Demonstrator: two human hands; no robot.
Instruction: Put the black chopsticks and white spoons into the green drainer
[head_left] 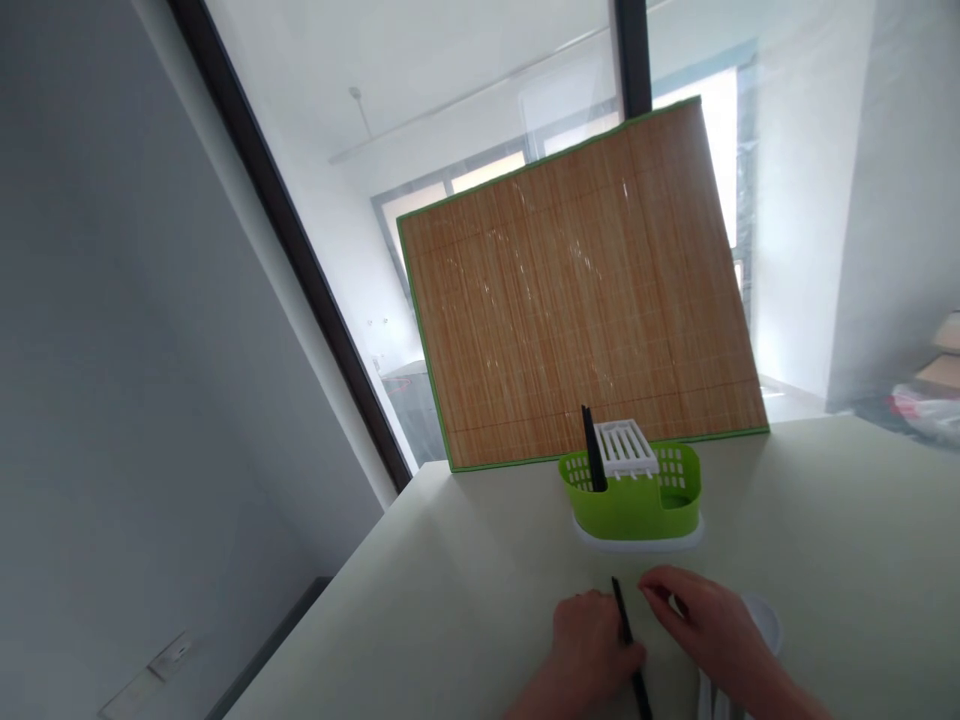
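My left hand (592, 645) is closed round a thin black stick (624, 612), which slants across the table near the front. Just right of it my right hand (697, 615) has its thumb and index fingertips pressed together; whatever they hold, if anything, is too small to make out. Partly under my right wrist lie white utensils, one with a round white end (764, 622). Beyond both hands stands a green basket (630, 508) on a white base, with a white slatted rack (625, 447) on top and black chopsticks (593, 450) upright in its left part.
A bamboo mat (585, 290) with green edging leans against the glass behind the basket. The white table (465, 570) extends to both sides. A grey wall is on the left, and a plastic bag (930, 412) lies at the far right.
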